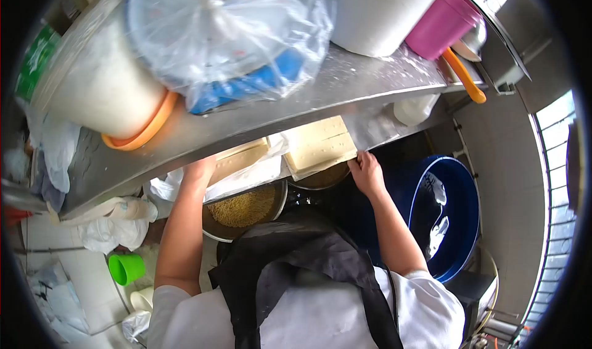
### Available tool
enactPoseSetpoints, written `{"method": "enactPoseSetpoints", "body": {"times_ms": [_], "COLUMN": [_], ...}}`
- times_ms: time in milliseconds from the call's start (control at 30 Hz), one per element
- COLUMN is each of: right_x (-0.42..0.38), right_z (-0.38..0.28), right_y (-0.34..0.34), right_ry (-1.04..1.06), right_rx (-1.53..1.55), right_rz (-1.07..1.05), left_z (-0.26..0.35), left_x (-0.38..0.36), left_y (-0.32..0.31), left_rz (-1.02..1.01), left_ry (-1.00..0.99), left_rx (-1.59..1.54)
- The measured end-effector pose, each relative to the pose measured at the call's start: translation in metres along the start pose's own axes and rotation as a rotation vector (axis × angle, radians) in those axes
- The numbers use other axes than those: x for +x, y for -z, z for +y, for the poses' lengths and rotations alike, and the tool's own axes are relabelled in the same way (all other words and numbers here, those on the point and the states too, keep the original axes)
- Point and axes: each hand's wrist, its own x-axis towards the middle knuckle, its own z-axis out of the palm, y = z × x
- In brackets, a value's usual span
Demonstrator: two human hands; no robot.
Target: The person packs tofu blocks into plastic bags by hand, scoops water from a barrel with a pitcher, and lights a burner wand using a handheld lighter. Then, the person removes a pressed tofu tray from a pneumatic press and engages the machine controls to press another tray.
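Observation:
Two pale yellow blocks lie on the lower shelf, below the steel counter's edge. My right hand is closed at the near right corner of the right block, whose top has a line across it and small holes. Thin white wrapping spreads between the blocks and along their near side. My left hand reaches in beside the left block; its fingers are hidden by the block and the counter's edge.
Above the shelf, the steel counter carries a plastic-covered tub, white buckets and a pink container. A bowl of yellowish grains sits below. A blue barrel stands right, a green cup lower left.

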Motion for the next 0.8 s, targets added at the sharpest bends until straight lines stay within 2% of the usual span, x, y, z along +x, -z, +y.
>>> {"method": "enactPoseSetpoints", "body": {"times_ms": [67, 100, 167, 233, 267, 400, 433, 500, 633, 700, 733, 800], "right_x": [0.017, 0.047, 0.055, 0.063, 0.056, 0.056, 0.06, 0.069, 0.097, 0.128, 0.153, 0.207], "right_z": [0.008, 0.04, 0.032, 0.013, 0.0, 0.0, 0.0, 0.0, -0.007, 0.002, 0.016, 0.041], "right_y": [-0.04, 0.001, -0.024, -0.035, -0.043, -0.036, -0.033, -0.026, -0.009, -0.015, -0.027, -0.051], "right_ry": [0.065, 0.035, -0.083, -0.209, -0.223, -0.191, -0.187, -0.217, -0.231, -0.091, -0.091, 0.146], "right_rx": [-0.064, -0.113, -0.117, -0.095, -0.138, -0.139, -0.138, -0.194, -0.147, -0.08, -0.074, 0.065], "right_rz": [0.235, 0.276, 0.204, -0.09, -0.016, 0.013, 0.013, -0.123, -0.06, 0.111, 0.108, 0.214], "left_z": [-0.002, 0.039, 0.025, 0.022, 0.02, 0.035, 0.035, 0.033, 0.025, 0.03, 0.038, 0.063], "left_x": [0.005, 0.007, 0.0, 0.001, 0.002, -0.005, -0.007, -0.009, -0.008, -0.008, -0.008, -0.009], "left_y": [0.026, -0.016, -0.015, -0.009, -0.006, 0.008, 0.007, 0.0, -0.01, -0.006, 0.0, 0.018], "left_rz": [-0.243, -0.213, -0.231, -0.248, -0.258, -0.302, -0.287, -0.275, -0.231, -0.218, -0.235, -0.249], "left_ry": [0.163, 0.161, 0.153, 0.155, 0.159, 0.147, 0.145, 0.142, 0.131, 0.101, 0.149, 0.196], "left_rx": [-0.01, -0.078, 0.014, 0.037, 0.053, 0.125, 0.13, 0.136, 0.166, 0.171, 0.094, 0.023]}}
